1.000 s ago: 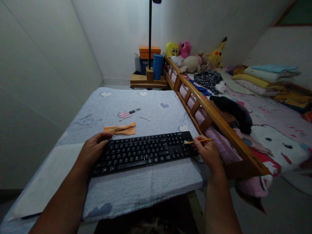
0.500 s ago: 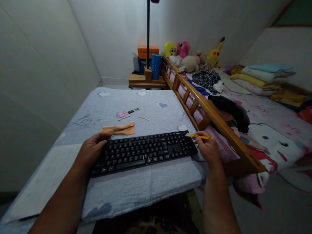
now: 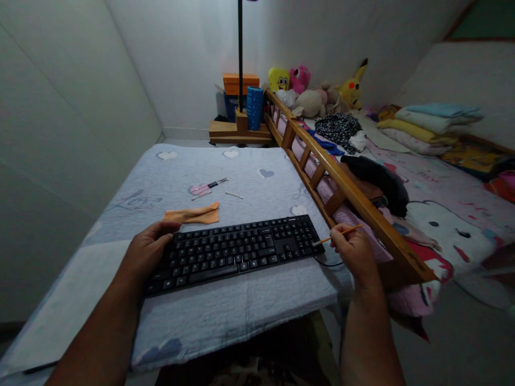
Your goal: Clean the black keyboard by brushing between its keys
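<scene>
A black keyboard (image 3: 237,249) lies at a slant on the quilted cover. My left hand (image 3: 151,246) is closed around its left end, thumb over the top edge. Between thumb and fingers, my right hand (image 3: 354,249) pinches a small yellow-handled brush (image 3: 325,240). The brush's pale tip is at the keyboard's lower right corner, by the number keys. Behind the keyboard is a folded orange cloth (image 3: 207,213). Farther back lie a cotton swab (image 3: 234,195) and a thin metal tool with a black middle (image 3: 212,184), which looks like tweezers.
The heart-patterned cover (image 3: 249,289) spreads over the table. Along its right side runs a wooden bed rail (image 3: 322,155), close to my right hand. Clothes and plush toys (image 3: 309,102) are on the bed. A blue foam roller (image 3: 255,109) stands at the back near a black pole (image 3: 240,59).
My right hand has moved toward me and slightly right, bringing the brush tip from the keyboard's top right corner to its lower right corner. My left hand keeps its hold.
</scene>
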A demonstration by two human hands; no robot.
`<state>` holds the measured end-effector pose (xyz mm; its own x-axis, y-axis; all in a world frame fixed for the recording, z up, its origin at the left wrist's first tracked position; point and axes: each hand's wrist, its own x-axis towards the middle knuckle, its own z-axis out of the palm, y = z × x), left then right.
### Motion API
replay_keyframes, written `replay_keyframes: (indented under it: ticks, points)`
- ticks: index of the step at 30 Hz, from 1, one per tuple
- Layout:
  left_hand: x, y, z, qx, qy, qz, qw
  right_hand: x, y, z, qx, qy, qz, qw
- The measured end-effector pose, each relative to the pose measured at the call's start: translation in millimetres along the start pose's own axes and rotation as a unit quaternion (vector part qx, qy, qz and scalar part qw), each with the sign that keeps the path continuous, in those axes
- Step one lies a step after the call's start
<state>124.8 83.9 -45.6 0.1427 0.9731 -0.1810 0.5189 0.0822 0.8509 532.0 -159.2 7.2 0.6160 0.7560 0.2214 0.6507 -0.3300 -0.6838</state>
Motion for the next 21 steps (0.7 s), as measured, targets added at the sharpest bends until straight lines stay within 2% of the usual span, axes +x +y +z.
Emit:
replay_keyframes:
  ticks: [4, 8, 11, 18, 21]
  points:
    - [-0.8, 3.1, -0.9, 0.026, 0.013, 0.008, 1.000, 8.2, 2.0, 17.6, 0.046, 0.014, -0.012, 0.999]
    - [-4.3, 7.7, -0.1, 0.012, 0.013, 0.011, 1.000, 11.0, 6.4, 29.4, 0.028, 0.007, -0.023, 0.999]
    - [-5.7, 9.3, 0.6, 0.004, 0.011, 0.006, 1.000, 7.9, 8.0, 23.5, 0.002, -0.005, -0.025, 1.000]
    - [-2.4, 2.8, 0.6, 0.008, 0.015, 0.000, 1.000, -3.7, -3.1, -6.9, -0.034, -0.058, -0.009, 0.998]
    - [-2.8, 3.1, 1.0, 0.007, 0.018, -0.014, 1.000, -4.3, -6.4, -11.0, -0.026, -0.040, -0.009, 0.999]
